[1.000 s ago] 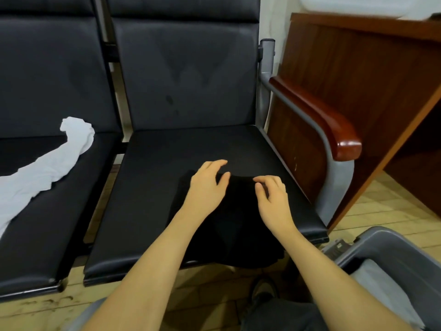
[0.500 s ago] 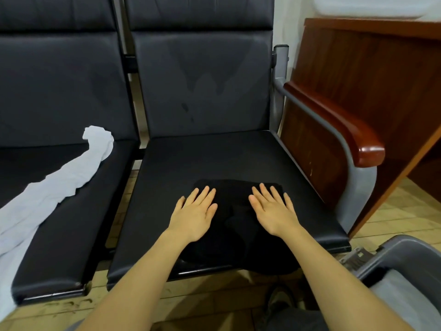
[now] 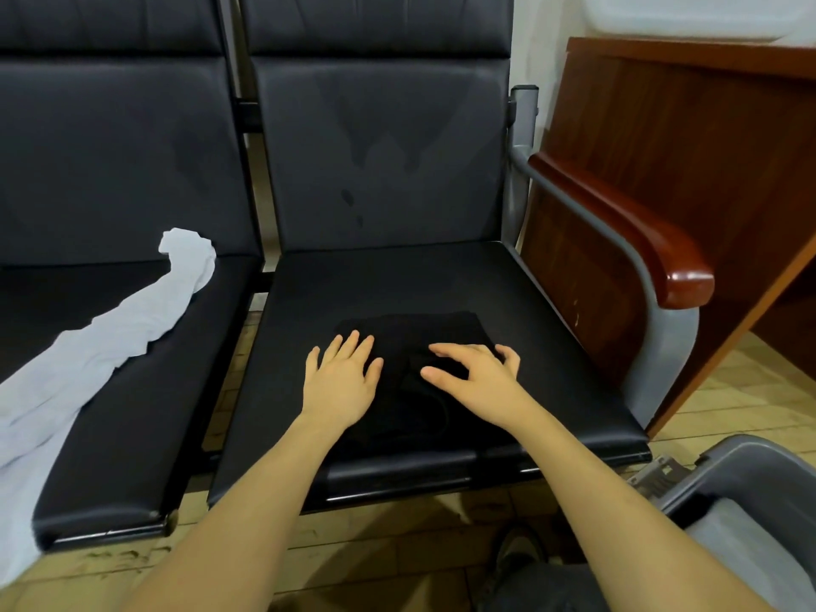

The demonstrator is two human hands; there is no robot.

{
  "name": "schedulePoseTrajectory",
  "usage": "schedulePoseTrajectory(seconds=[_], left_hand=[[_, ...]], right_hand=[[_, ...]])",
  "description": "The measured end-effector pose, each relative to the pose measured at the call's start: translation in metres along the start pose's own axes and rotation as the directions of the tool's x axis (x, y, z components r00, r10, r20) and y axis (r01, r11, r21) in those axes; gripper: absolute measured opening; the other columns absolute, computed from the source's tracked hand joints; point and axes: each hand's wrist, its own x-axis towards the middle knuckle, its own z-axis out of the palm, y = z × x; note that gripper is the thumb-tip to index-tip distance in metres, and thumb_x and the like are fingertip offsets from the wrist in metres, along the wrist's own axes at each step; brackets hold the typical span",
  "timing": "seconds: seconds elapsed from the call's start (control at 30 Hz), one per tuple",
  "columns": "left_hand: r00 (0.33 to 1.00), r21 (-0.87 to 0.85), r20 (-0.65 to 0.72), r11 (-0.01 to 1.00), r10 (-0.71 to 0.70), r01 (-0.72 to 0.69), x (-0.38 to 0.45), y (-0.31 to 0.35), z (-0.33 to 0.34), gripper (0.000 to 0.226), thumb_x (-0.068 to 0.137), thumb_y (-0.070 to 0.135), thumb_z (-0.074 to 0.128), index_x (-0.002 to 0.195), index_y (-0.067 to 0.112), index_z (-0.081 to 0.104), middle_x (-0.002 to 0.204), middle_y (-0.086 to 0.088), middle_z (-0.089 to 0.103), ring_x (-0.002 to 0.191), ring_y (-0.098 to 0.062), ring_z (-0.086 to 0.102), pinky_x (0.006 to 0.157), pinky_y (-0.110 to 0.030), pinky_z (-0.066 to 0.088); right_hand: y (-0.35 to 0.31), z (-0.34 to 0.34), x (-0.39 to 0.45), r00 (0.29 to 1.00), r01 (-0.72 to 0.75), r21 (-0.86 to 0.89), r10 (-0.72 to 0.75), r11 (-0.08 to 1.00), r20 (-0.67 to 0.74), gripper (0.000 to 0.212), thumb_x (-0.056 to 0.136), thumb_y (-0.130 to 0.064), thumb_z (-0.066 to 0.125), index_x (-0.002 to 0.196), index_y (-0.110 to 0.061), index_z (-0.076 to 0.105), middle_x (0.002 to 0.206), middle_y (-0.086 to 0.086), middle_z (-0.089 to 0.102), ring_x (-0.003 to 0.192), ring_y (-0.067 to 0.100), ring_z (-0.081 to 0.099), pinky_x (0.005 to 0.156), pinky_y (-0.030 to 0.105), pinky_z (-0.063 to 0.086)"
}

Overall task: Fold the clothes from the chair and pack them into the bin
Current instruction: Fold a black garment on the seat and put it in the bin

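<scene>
A folded black garment [image 3: 410,346] lies on the seat of the right-hand black chair [image 3: 397,276], hard to tell from the dark cushion. My left hand [image 3: 342,382] lies flat on its left part with fingers straight. My right hand [image 3: 474,382] hovers over its right part, fingers spread and slightly arched, tips touching the cloth. A long white garment [image 3: 115,333] stretches across the left chair seat and hangs off its front edge. The grey bin [image 3: 742,470] stands at the lower right, with pale cloth inside.
A wooden armrest [image 3: 640,231] on a grey metal frame borders the right chair. Behind it stands a brown wooden desk [image 3: 689,125]. A shoe [image 3: 516,554] shows on the wooden floor below the seat.
Both hands went from pinching the black cloth's far edge to lying flat on it. Now my right hand has lifted its palm and spread its fingers.
</scene>
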Motion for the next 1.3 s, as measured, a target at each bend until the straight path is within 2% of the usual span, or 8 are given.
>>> schedulePoseTrajectory(seconds=[0.13, 0.23, 0.37, 0.67, 0.8, 0.9, 1.1, 1.3], left_hand=[[0.993, 0.010, -0.009, 0.993, 0.119, -0.119, -0.010, -0.001, -0.010, 0.054, 0.100, 0.045, 0.031, 0.149, 0.026, 0.023, 0.159, 0.002, 0.013, 0.146, -0.016, 0.008, 0.116, -0.037, 0.007], [0.973, 0.050, 0.142, 0.980, 0.182, -0.190, -0.022, -0.006, -0.017, 0.058, 0.100, 0.049, 0.027, 0.152, 0.026, 0.014, 0.160, 0.000, 0.002, 0.146, -0.018, 0.002, 0.116, -0.040, 0.005], [0.963, 0.089, 0.210, 0.978, 0.168, -0.190, -0.037, -0.016, -0.016, 0.060, 0.099, 0.053, 0.021, 0.151, 0.030, 0.004, 0.160, 0.002, -0.001, 0.146, -0.018, -0.002, 0.117, -0.041, 0.002], [0.983, 0.062, 0.073, 0.983, 0.168, -0.173, -0.037, -0.015, -0.020, 0.058, 0.098, 0.054, 0.021, 0.150, 0.030, 0.016, 0.159, 0.001, 0.012, 0.146, -0.016, 0.005, 0.116, -0.037, 0.002], [0.952, 0.001, 0.095, 0.956, 0.292, -0.293, -0.045, 0.008, -0.023, 0.063, 0.096, 0.059, 0.024, 0.151, 0.032, 0.009, 0.159, 0.003, 0.004, 0.146, -0.016, 0.000, 0.117, -0.038, 0.001], [0.933, 0.014, 0.202, 0.951, 0.299, -0.308, -0.051, 0.019, -0.021, 0.066, 0.095, 0.060, 0.025, 0.151, 0.033, 0.003, 0.159, 0.002, -0.005, 0.146, -0.021, -0.007, 0.117, -0.044, 0.000], [0.928, 0.062, 0.297, 0.965, 0.226, -0.255, -0.055, 0.021, -0.016, 0.068, 0.094, 0.064, 0.020, 0.151, 0.034, 0.000, 0.159, -0.001, -0.009, 0.146, -0.025, -0.011, 0.118, -0.047, -0.003], [0.937, 0.099, 0.303, 0.972, 0.176, -0.215, -0.058, 0.007, -0.018, 0.071, 0.091, 0.069, 0.017, 0.150, 0.037, -0.005, 0.158, -0.001, -0.013, 0.145, -0.026, -0.014, 0.118, -0.045, -0.005]], right_hand=[[-0.010, 0.007, 0.003, 0.999, 0.008, -0.078, -0.011, 0.997, -0.038, 0.061, 0.086, -0.059, 0.053, 0.140, -0.034, 0.041, 0.143, -0.015, 0.042, 0.138, 0.006, 0.024, 0.112, 0.037, -0.004], [-0.013, 0.013, 0.006, 1.000, 0.012, -0.096, -0.014, 0.995, -0.024, 0.063, 0.087, -0.053, 0.057, 0.143, -0.033, 0.036, 0.144, -0.014, 0.040, 0.139, 0.007, 0.022, 0.112, 0.039, -0.004], [-0.019, 0.021, 0.012, 1.000, -0.012, -0.070, 0.011, 0.997, -0.022, 0.054, 0.088, -0.040, 0.061, 0.138, -0.035, 0.042, 0.119, -0.014, 0.054, 0.132, 0.008, 0.031, 0.113, 0.041, -0.005], [-0.014, 0.010, -0.016, 0.935, 0.088, 0.040, -0.069, 0.995, -0.348, 0.036, 0.089, -0.029, 0.063, 0.124, -0.036, 0.057, 0.091, -0.022, 0.053, 0.109, -0.007, 0.040, 0.110, 0.027, -0.008], [0.003, -0.006, -0.036, 0.880, 0.009, 0.021, 0.002, 1.000, -0.476, 0.021, 0.091, -0.041, 0.056, 0.109, -0.035, 0.065, 0.076, -0.016, 0.055, 0.100, 0.002, 0.046, 0.105, 0.032, 0.007], [0.005, -0.012, -0.044, 0.853, -0.125, -0.115, 0.048, 0.986, -0.519, 0.031, 0.093, -0.049, 0.046, 0.092, -0.029, 0.070, 0.073, -0.011, 0.055, 0.096, 0.011, 0.047, 0.096, 0.033, 0.014], [-0.011, 0.001, -0.031, 0.908, 0.129, -0.273, -0.225, 0.953, -0.354, 0.030, 0.094, -0.034, 0.055, 0.118, -0.019, 0.066, 0.117, -0.002, 0.060, 0.111, 0.018, 0.055, 0.094, 0.031, 0.035], [-0.010, 0.011, -0.019, 0.995, 0.060, -0.283, -0.036, 0.957, 0.089, 0.054, 0.101, -0.041, 0.036, 0.150, -0.027, 0.021, 0.159, -0.004, 0.014, 0.146, 0.016, 0.011, 0.116, 0.032, 0.017]])
